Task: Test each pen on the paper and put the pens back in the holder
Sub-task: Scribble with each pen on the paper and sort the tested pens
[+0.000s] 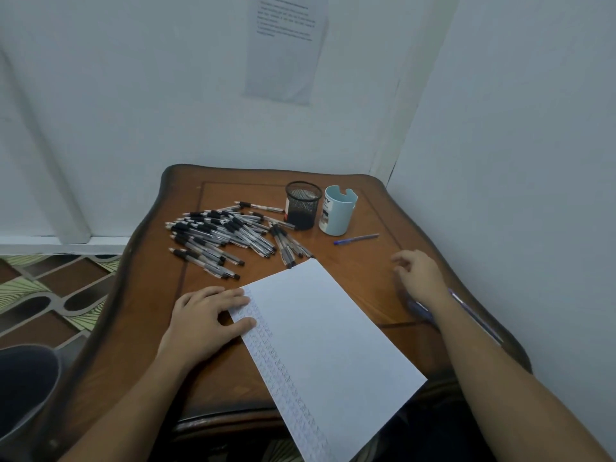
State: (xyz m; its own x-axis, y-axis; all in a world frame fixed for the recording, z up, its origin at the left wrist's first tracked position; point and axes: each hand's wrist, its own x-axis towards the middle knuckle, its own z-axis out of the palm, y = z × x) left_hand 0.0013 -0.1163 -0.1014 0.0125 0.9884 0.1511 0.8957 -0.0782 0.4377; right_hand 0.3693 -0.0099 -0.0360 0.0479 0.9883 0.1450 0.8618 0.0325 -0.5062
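A white sheet of paper [330, 341] lies slanted on the wooden table [360, 275], with rows of small pen marks along its left edge. My left hand [206, 318] rests flat on the paper's upper left corner, fingers spread. My right hand [421, 276] hovers over the table right of the paper, fingers loosely apart, holding nothing. A pile of several black-grip pens [220, 238] lies behind the paper. A black mesh holder [302, 205] and a pale blue cup holder [337, 211] stand at the back. One blue pen [356, 239] lies alone near the cup.
More purple-blue pens [473, 311] lie on the table under my right forearm. White walls close in behind and on the right, with a printed sheet [286, 45] taped up. The patterned floor [50, 288] and a dark shoe show on the left.
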